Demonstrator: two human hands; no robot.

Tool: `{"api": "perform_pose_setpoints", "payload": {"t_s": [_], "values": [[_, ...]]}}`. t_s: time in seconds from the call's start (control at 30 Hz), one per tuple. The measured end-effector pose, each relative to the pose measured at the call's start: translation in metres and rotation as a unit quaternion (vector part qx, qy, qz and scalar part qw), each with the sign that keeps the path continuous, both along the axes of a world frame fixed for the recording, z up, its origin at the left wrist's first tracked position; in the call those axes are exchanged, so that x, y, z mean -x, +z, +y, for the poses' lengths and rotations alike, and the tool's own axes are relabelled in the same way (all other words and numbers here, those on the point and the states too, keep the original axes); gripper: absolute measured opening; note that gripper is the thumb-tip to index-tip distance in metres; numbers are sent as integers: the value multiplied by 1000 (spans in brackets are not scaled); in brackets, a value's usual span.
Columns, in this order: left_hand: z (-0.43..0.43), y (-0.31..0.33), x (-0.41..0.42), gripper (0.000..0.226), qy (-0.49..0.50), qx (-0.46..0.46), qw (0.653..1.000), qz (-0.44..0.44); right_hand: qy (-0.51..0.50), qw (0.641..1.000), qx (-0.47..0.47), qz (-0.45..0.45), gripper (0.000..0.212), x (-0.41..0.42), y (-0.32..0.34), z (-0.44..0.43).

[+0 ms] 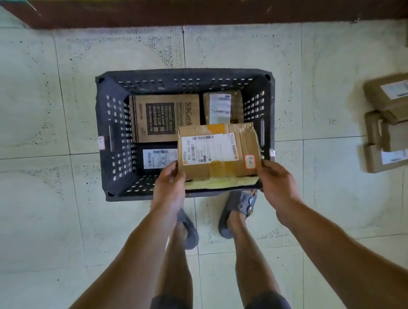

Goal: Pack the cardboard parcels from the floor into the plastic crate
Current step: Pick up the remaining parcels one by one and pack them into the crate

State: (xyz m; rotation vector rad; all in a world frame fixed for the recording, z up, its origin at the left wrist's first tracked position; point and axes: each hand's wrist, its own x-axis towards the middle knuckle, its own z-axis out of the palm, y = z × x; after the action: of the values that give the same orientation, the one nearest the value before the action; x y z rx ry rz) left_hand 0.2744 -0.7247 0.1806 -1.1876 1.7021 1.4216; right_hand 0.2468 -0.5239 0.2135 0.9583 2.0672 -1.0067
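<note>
Pale tiled floor (pixel 55 216): both hands, left hand (pixel 169 189) and right hand (pixel 278 182), fingers clamped on a taped parcel (pixel 219 153) above the crate (pixel 112 137); it could snag the crate's near rim or wedge askew atop packed boxes.

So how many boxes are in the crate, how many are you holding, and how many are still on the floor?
In the crate: 3, a printed box, a labelled box and a dark parcel
Held by both hands: 1, a taped box
On the floor at right: at least 3, blurry
Total: at least 7
</note>
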Motion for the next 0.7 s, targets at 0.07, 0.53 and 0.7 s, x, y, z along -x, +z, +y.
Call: {"api": "perform_pose_setpoints", "payload": {"t_s": [0.07,0.53,0.7], "values": [[4,-36,7,33,-5,10,1000,-18,7,1000,-5,-19,23,1,-38,3],[20,-171,16,43,-158,65,980,-100,93,980,-2,-173,29,1,-170,18],[32,-189,12,33,-149,71,981,-99,103,975,-10,-195,32,7,-190,20]]}}
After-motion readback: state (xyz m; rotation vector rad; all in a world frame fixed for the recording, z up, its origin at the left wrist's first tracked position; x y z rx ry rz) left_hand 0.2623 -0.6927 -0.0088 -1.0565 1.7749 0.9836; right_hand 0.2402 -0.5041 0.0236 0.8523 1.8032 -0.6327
